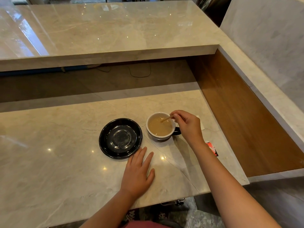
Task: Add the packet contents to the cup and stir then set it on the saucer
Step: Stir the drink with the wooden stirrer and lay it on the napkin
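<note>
A white cup (160, 126) with a dark outside and handle stands on the marble counter, filled with a light brown drink. My right hand (187, 125) hovers at the cup's right rim, pinching a thin wooden stirrer (166, 119) whose tip dips into the liquid. An empty black saucer (120, 138) sits just left of the cup, apart from it. My left hand (139, 173) lies flat on the counter, fingers apart, just below the saucer's near edge. A red and black packet (213, 148) lies on the counter, partly hidden behind my right forearm.
A white napkin or paper (201, 125) peeks out behind my right hand. A raised marble ledge (107, 51) runs across the back, and a wooden side panel (243, 116) bounds the counter on the right. The counter's near edge is close to my body.
</note>
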A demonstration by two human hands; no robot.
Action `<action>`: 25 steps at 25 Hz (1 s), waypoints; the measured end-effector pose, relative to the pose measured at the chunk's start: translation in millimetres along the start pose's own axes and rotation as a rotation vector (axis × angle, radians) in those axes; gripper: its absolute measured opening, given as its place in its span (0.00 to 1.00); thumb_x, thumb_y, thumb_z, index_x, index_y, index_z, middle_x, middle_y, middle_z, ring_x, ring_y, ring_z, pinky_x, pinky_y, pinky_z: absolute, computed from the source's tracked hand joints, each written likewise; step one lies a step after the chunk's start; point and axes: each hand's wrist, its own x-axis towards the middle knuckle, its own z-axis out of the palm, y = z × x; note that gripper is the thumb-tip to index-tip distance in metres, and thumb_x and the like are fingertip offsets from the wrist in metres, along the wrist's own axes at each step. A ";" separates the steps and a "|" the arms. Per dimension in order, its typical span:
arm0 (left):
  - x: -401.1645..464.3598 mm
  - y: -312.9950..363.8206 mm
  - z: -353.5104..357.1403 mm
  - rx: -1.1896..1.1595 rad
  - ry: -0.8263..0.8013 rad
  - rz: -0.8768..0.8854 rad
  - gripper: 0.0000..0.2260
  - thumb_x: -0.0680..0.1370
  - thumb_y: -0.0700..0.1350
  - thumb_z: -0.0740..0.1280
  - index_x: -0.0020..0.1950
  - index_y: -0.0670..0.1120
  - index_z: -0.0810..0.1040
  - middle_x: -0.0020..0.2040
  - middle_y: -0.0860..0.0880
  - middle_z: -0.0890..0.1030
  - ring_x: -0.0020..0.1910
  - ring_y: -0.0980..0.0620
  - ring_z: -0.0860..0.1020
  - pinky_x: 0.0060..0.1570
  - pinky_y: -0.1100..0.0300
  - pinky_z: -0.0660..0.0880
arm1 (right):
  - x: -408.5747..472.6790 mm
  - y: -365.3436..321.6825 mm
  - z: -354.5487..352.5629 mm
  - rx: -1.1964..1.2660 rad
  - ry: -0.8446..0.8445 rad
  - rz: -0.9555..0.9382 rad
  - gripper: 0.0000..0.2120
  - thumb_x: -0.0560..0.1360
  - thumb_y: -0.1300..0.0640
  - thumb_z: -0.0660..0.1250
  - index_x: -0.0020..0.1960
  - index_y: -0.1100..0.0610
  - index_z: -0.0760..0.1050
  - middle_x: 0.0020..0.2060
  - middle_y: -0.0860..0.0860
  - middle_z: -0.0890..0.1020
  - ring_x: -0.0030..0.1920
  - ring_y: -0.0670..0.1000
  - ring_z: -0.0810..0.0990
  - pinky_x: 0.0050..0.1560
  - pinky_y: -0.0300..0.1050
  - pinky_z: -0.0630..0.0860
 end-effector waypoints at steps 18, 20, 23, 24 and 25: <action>-0.5 -0.6 1.9 -0.001 0.011 -0.009 0.25 0.77 0.57 0.56 0.73 0.51 0.64 0.73 0.46 0.63 0.72 0.48 0.55 0.69 0.51 0.52 | -24.5 3.3 21.7 0.391 0.212 0.239 0.09 0.77 0.65 0.61 0.46 0.60 0.79 0.38 0.54 0.83 0.38 0.42 0.82 0.43 0.33 0.79; -0.4 -0.4 1.7 -0.004 0.008 -0.006 0.25 0.76 0.56 0.56 0.72 0.50 0.65 0.73 0.45 0.63 0.72 0.48 0.56 0.68 0.49 0.55 | -25.8 2.9 19.8 0.235 0.238 0.172 0.09 0.77 0.64 0.61 0.45 0.59 0.80 0.38 0.52 0.82 0.38 0.38 0.80 0.41 0.32 0.77; -0.1 -0.4 1.4 -0.004 0.010 -0.002 0.25 0.76 0.56 0.56 0.72 0.50 0.65 0.73 0.45 0.64 0.72 0.48 0.57 0.68 0.48 0.56 | -26.9 3.8 9.3 -0.025 0.214 0.024 0.08 0.77 0.63 0.61 0.45 0.58 0.79 0.38 0.52 0.83 0.39 0.47 0.80 0.41 0.43 0.77; -0.1 -0.5 1.8 -0.003 0.010 0.000 0.25 0.76 0.56 0.56 0.72 0.50 0.65 0.73 0.45 0.64 0.72 0.48 0.57 0.68 0.48 0.55 | -26.5 4.2 3.9 -0.111 0.182 -0.038 0.08 0.77 0.64 0.61 0.46 0.59 0.79 0.38 0.54 0.84 0.38 0.51 0.80 0.40 0.47 0.77; 0.0 -0.6 2.2 -0.004 0.010 0.001 0.25 0.76 0.56 0.56 0.72 0.50 0.65 0.73 0.45 0.64 0.72 0.47 0.57 0.68 0.48 0.54 | -25.9 4.0 -1.4 -0.196 0.141 -0.098 0.07 0.76 0.64 0.61 0.46 0.60 0.79 0.38 0.56 0.84 0.38 0.55 0.80 0.39 0.48 0.76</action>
